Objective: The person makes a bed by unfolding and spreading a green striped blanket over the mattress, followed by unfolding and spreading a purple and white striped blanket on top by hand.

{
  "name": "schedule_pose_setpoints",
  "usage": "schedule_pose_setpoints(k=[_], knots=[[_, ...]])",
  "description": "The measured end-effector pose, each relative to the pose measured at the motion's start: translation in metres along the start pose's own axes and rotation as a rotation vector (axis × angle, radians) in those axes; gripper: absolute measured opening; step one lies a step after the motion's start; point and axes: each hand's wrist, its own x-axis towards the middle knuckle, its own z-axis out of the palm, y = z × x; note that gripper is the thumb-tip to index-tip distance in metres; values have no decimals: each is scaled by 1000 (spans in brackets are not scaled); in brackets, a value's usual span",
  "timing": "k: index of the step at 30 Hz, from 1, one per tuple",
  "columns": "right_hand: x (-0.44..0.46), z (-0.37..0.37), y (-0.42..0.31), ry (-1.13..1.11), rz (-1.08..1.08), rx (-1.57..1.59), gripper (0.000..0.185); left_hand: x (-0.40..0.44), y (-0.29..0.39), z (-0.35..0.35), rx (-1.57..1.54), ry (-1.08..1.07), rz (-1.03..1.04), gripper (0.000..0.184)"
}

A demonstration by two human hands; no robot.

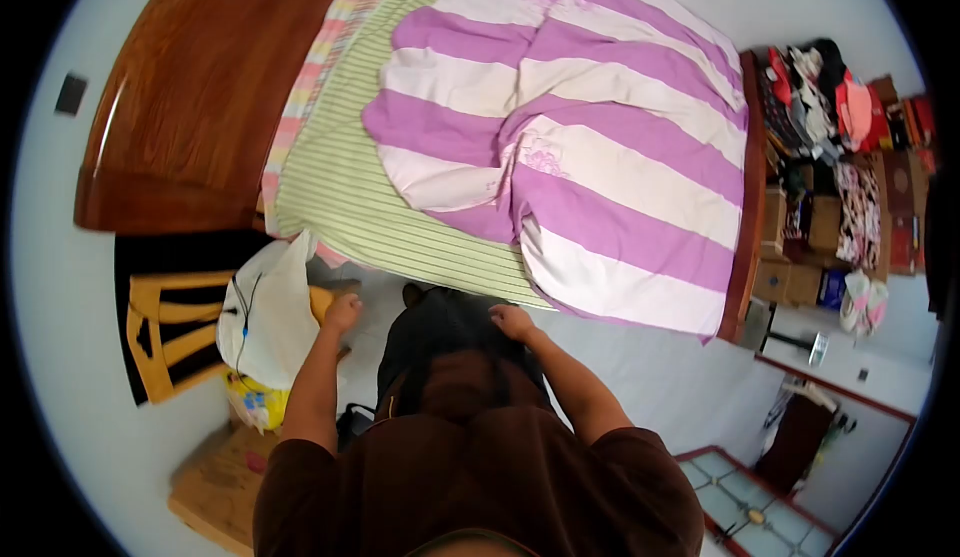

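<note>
My left hand (pixel 343 312) hangs at my side, beside the wooden chair (pixel 172 335) and the white cloth (pixel 262 322) draped over it. Its fingers are curled, and I make out nothing in them. My right hand (pixel 512 322) is in front of my right thigh, near the bed's edge, with its fingers curled too; whether it holds something is too small to tell. Ahead lies the bed with a green striped sheet (pixel 330 172). A purple and white striped quilt (pixel 610 147) is spread unevenly over it, bunched near the middle, one corner at the bed's near edge.
A brown wooden headboard (pixel 200 87) stands at the left. Beyond the bed's right end are cardboard boxes (pixel 790 282) and piled clothes (pixel 815 97). A cardboard box (pixel 225 482) and yellow bag (pixel 258 402) sit at lower left. A glass-paned door (pixel 755 507) is at lower right.
</note>
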Motion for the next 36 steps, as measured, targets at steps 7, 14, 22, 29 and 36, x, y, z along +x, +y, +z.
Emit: schedule_pose_setpoints(k=[7, 14, 22, 29, 36], knots=[[47, 30, 9, 33, 68, 231, 32, 154, 0, 0, -358, 6, -133, 40], [107, 32, 12, 160, 177, 278, 30, 200, 88, 35, -760, -193, -421, 59], [158, 64, 9, 301, 432, 627, 31, 296, 103, 93, -1003, -210, -565, 80], [203, 142, -8, 278, 624, 896, 32, 365, 87, 93, -1479, -248, -603, 48], [256, 149, -73, 319, 508, 768, 30, 337, 73, -73, -1216, -89, -245, 38]])
